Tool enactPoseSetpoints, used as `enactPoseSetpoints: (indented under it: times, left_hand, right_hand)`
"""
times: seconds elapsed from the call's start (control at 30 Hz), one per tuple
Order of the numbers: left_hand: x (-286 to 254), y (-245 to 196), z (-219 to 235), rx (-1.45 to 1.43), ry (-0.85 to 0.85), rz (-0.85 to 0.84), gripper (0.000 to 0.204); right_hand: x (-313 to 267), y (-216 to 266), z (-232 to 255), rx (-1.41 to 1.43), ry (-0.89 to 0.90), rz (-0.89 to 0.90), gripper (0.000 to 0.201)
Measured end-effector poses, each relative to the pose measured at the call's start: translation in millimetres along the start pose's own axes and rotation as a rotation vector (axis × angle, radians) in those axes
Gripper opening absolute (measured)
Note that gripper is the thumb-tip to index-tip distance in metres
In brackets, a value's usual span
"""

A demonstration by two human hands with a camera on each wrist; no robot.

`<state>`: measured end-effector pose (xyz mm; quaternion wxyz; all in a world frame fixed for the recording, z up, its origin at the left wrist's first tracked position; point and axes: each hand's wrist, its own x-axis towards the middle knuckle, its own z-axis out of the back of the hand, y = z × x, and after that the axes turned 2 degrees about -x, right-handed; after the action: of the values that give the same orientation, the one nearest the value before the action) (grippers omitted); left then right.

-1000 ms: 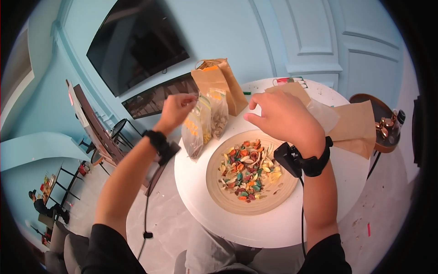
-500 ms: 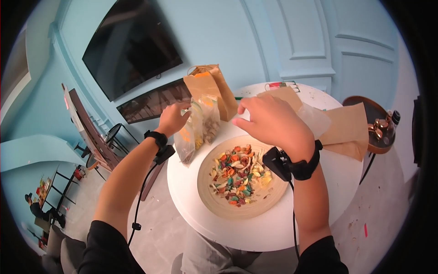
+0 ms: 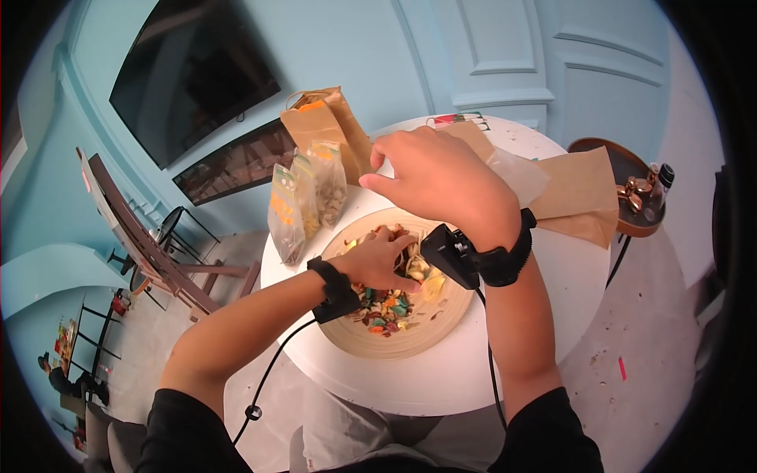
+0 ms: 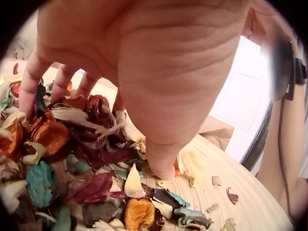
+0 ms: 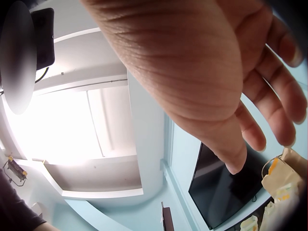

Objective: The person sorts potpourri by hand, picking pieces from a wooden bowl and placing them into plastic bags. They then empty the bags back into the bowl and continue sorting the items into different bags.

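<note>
As the left hand [image 3: 371, 264] comes down palm-first over the plate, its fingers [image 4: 31, 86] are spread open and dipped among the dried petals [image 3: 382, 311], the thumb set apart; whether any piece is pinched cannot be told. Gathering or loosening by hand seems to be the step in progress, and a light touch is called for next, since brittle pieces could be crushed or pushed over the rim. Above the far side, the right hand [image 3: 438, 173] is held loosely bent, with nothing gripped.

Orange, teal, dark red and cream petals are heaped in the round plate [image 3: 441, 319], with a few scraps scattered toward its edge. Just beyond, three clear bags are lined up upright: yellowish bits are seen in the middle bag [image 3: 307, 209], tan chunks in the right-hand one [image 3: 331, 189]. Behind them a brown paper bag [image 3: 351, 142] is stood on the table [image 3: 355, 390], its contents hidden.
</note>
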<state>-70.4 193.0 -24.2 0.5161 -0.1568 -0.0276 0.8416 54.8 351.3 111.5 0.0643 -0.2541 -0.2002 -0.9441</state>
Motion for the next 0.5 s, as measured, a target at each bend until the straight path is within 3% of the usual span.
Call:
enactPoseSetpoints:
  times: [0.07, 0.17, 0.27, 0.4, 0.5]
  left_hand:
    - [2.3, 2.3, -3.4, -0.113, -0.077, -0.089, 0.069]
    - [-2.3, 5.0, 9.3, -0.203, 0.050, -0.027, 0.044]
    - [-20.4, 10.1, 19.0, -0.384, -0.054, -0.011, 0.029]
    - [-33.5, 26.3, 33.9, -0.648, 0.026, 0.218, 0.035]
    - [-38.1, 35.6, 43.4, -0.567, 0.021, 0.252, 0.038]
  right_hand:
    - [0.3, -1.6, -1.0, 0.029, -0.043, 0.022, 0.031]
    - [-0.8, -1.5, 2.1, 0.059, -0.039, 0.007, 0.032]
    - [0.0, -6.8, -2.1, 0.040, -0.092, 0.043, 0.031]
    - [-0.8, -6.3, 3.0, 0.002, -0.021, 0.000, 0.033]
    - [-0.2, -4.5, 4.7, 0.015, -0.009, -0.012, 0.034]
